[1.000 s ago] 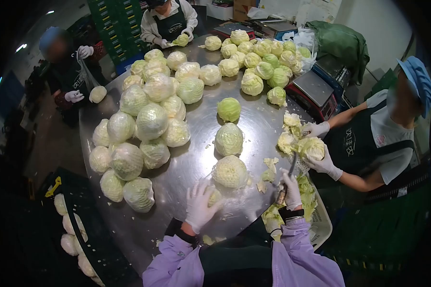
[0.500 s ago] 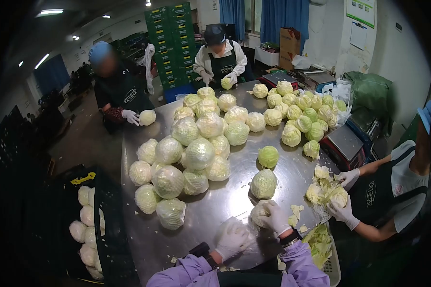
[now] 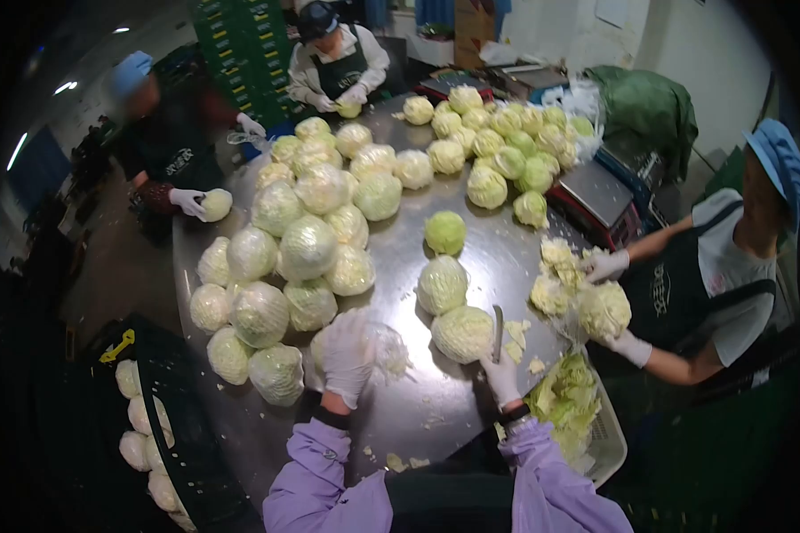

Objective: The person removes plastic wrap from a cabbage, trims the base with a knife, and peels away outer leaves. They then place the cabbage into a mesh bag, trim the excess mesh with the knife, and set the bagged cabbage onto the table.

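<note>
My left hand (image 3: 349, 360), in a white glove, lies over a cabbage in clear plastic wrap (image 3: 388, 348) at the near edge of the pile. The hand covers most of this cabbage, and the fingertips are partly hidden. In my gloved right hand (image 3: 503, 377) is a knife with a curved blade (image 3: 498, 330), pointing away from me. Just left of the blade, a pale bare cabbage (image 3: 462, 335) rests on the metal table (image 3: 391, 417). Behind it sit another cabbage (image 3: 443, 284) and a smaller green one (image 3: 445, 233).
Wrapped cabbages (image 3: 308, 246) are heaped on the left, unwrapped ones (image 3: 507, 142) at the back right. A leaf-filled basket (image 3: 606, 444) stands by my right arm. Co-workers handle cabbages around the table. A dark crate (image 3: 173, 435) holds wrapped cabbages; a scale (image 3: 600, 191) stands right.
My left hand has moved left with the wrapped cabbage, toward the pile. My right hand has let go of the bare cabbage and now holds the knife. The view has shifted.
</note>
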Motion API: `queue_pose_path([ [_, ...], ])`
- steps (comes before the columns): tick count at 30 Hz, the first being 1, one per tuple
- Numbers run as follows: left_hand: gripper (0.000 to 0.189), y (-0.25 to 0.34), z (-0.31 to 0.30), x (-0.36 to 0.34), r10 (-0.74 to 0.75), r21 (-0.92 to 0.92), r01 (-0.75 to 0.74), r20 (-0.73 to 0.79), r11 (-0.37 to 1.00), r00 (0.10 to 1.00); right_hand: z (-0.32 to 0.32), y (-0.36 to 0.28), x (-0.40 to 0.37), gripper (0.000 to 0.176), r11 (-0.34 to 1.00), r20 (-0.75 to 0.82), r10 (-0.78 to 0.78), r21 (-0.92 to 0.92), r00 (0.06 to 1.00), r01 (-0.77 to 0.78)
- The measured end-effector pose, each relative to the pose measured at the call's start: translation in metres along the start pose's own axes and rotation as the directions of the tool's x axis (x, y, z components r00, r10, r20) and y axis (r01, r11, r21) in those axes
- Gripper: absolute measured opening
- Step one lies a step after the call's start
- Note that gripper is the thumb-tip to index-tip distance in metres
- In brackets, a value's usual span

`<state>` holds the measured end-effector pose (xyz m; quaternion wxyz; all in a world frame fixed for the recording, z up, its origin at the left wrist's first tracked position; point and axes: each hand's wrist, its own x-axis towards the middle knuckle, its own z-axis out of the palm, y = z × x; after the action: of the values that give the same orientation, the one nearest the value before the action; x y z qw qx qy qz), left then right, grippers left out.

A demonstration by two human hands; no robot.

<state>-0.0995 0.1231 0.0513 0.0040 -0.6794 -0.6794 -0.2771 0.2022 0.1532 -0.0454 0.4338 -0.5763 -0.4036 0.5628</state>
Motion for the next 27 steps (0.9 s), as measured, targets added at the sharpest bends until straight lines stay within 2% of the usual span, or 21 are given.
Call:
queue_pose_path([
  [1, 0.048, 0.018, 0.011, 0.006, 0.113, -0.183, -0.101, 0.054, 0.978, 0.992, 0.004, 0.005, 0.003, 0.011, 0.997, -0.004, -0.062, -0.05, 0.998, 0.061],
  [3, 0.052, 0.054, 0.035, 0.013, 0.184, -0.38, -0.09, 0.218, 0.92, 0.959, 0.002, 0.018, 0.008, 0.018, 0.997, -0.019, -0.067, -0.05, 0.998, 0.066],
  [4, 0.052, 0.059, 0.06, 0.015, 0.196, -0.388, -0.098, 0.221, 0.917, 0.955, 0.001, 0.019, 0.011, 0.024, 0.994, -0.011, -0.089, -0.057, 0.996, 0.089],
  [5, 0.054, 0.057, 0.098, 0.018, 0.131, -0.49, -0.028, 0.177, 0.871, 0.975, 0.002, 0.007, 0.008, 0.024, 0.994, -0.023, -0.094, -0.059, 0.995, 0.092],
  [7, 0.057, 0.06, 0.124, 0.021, 0.065, -0.602, 0.031, 0.138, 0.798, 0.988, 0.007, -0.026, -0.006, 0.041, 0.985, 0.022, 0.061, 0.159, 0.998, -0.064],
  [8, 0.06, 0.06, 0.127, 0.022, 0.049, -0.642, 0.127, 0.249, 0.756, 0.967, 0.005, -0.02, -0.001, 0.055, 0.988, 0.063, 0.073, 0.135, 0.995, -0.081],
  [9, 0.064, 0.063, 0.127, 0.022, 0.04, -0.667, 0.226, 0.359, 0.71, 0.933, 0.007, -0.031, -0.006, 0.052, 0.986, 0.114, 0.073, 0.143, 0.991, -0.089],
  [10, 0.072, 0.067, 0.128, 0.016, 0.069, -0.624, 0.138, 0.296, 0.77, 0.953, 0.006, -0.031, -0.004, 0.051, 0.997, 0.123, 0.035, 0.065, 0.992, -0.044],
  [11, 0.072, 0.072, 0.128, 0.006, 0.075, -0.624, 0.144, 0.31, 0.768, 0.948, 0.005, -0.029, -0.006, 0.05, 1.0, 0.134, 0.008, -0.008, 0.991, -0.007],
  [13, 0.071, 0.085, 0.119, -0.013, -0.001, -0.5, 0.077, 0.152, 0.863, 0.988, 0.011, -0.023, -0.013, 0.044, 0.999, 0.072, -0.006, 0.041, 0.997, 0.003],
  [14, 0.063, 0.081, 0.12, -0.019, -0.073, -0.601, 0.171, 0.184, 0.781, 0.98, 0.014, -0.021, -0.016, 0.039, 0.996, 0.019, -0.037, 0.081, 0.999, 0.036],
  [15, 0.063, 0.077, 0.122, -0.028, -0.07, -0.597, 0.174, 0.193, 0.783, 0.979, 0.016, -0.019, -0.018, 0.039, 0.996, 0.015, -0.03, 0.086, 0.999, 0.029],
  [18, 0.054, 0.073, 0.113, -0.049, -0.252, -0.593, 0.351, 0.247, 0.724, 0.936, 0.022, -0.016, -0.026, 0.028, 0.998, -0.089, -0.021, 0.054, 0.996, 0.026],
  [19, 0.054, 0.076, 0.105, -0.048, -0.252, -0.593, 0.351, 0.246, 0.724, 0.936, 0.024, -0.015, -0.029, 0.023, 0.971, -0.09, -0.207, -0.143, 0.974, 0.193],
  [21, 0.048, 0.081, 0.094, -0.041, -0.118, -0.415, 0.097, -0.025, 0.905, 0.993, 0.031, -0.019, -0.037, 0.014, 0.728, 0.01, -0.537, -0.5, 0.844, 0.469],
  [22, 0.048, 0.082, 0.093, -0.033, -0.119, -0.414, 0.099, -0.024, 0.905, 0.993, 0.036, -0.024, -0.049, 0.013, 0.787, 0.044, -0.485, -0.414, 0.873, 0.458],
  [23, 0.058, 0.083, 0.091, -0.022, -0.091, -0.545, 0.128, 0.094, 0.829, 0.991, 0.046, -0.025, -0.058, 0.015, 0.907, 0.085, -0.355, -0.211, 0.931, 0.365],
  [24, 0.068, 0.084, 0.09, -0.015, -0.044, -0.657, 0.17, 0.205, 0.734, 0.978, 0.051, -0.028, -0.066, 0.016, 0.904, 0.143, -0.356, -0.196, 0.923, 0.379],
  [25, 0.068, 0.078, 0.094, -0.014, -0.043, -0.656, 0.169, 0.204, 0.735, 0.978, 0.055, -0.037, -0.077, 0.016, 0.903, 0.198, -0.356, -0.18, 0.913, 0.391],
  [26, 0.073, 0.068, 0.103, -0.013, 0.022, -0.618, 0.237, 0.382, 0.75, 0.924, 0.056, -0.043, -0.083, 0.014, 0.962, 0.219, -0.261, -0.026, 0.94, 0.273],
  [27, 0.079, 0.062, 0.108, -0.01, 0.086, -0.566, 0.293, 0.548, 0.77, 0.832, 0.054, -0.036, -0.081, 0.014, 0.961, 0.212, -0.264, -0.023, 0.941, 0.275],
])
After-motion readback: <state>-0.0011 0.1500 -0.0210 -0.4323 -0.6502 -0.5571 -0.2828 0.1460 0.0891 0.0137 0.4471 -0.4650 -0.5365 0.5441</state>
